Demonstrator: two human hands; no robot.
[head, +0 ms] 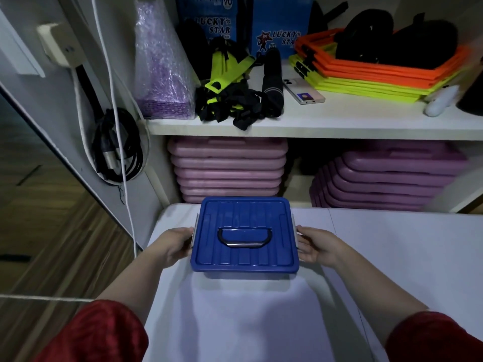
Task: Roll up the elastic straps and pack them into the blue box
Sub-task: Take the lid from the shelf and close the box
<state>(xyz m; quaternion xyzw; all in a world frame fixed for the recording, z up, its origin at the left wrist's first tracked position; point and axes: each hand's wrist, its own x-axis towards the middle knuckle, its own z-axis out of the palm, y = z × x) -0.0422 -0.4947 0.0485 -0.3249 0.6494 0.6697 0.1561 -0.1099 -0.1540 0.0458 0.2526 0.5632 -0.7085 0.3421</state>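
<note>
Now left hand (174,244) and right hand (315,244) flank the blue box (244,253).

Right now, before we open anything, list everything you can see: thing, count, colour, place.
box: one, blue, lid on, white table
straps: tangled pile, black and lime, shelf left of centre
bubble wrap: one bundle, purple, shelf far left
cartons: two, blue, shelf back
phone: one, pale, shelf
flat frames: stack, orange over lime, shelf right
boards: two stacks, pink and purple, under shelf
cables: coil, black, left wall
left hand: at box's left latch
right hand: at box's right latch
</note>
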